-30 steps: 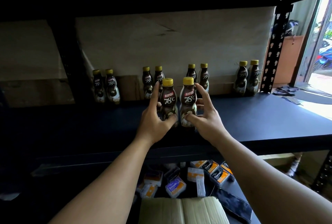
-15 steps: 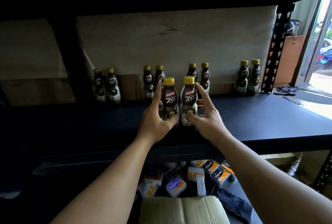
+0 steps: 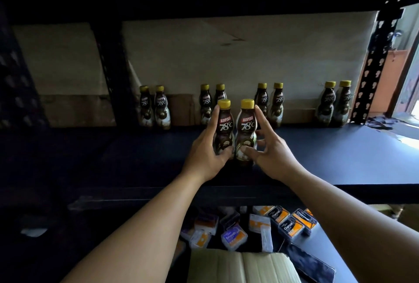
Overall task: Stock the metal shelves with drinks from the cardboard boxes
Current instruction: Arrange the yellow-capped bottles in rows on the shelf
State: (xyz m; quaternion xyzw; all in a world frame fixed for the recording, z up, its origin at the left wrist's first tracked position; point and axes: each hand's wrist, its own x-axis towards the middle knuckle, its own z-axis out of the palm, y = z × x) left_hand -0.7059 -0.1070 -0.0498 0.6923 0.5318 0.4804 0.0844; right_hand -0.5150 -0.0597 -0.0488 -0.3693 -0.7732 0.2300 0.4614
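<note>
Left hand (image 3: 204, 148) grips the left bottle (image 3: 224, 124), right hand (image 3: 271, 148) pinches the right bottle (image 3: 246, 128) — both upright before the back row (image 3: 277, 105). Slide them back together (bases flat), stopping just short.

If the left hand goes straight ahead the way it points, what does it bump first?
Probably the back bottles right behind the front bottle that the left hand grips, though depth is unclear.

Yellow caps (image 3: 247, 103) are seen on the dark brown front bottles (image 3: 240, 143), whose labels (image 3: 246, 125) are printed in red and white. The shelf (image 3: 317, 158) is finished in dark blue, the cardboard (image 3: 226, 55) in beige; orange-and-black packets (image 3: 288, 226) are shown below.
</note>
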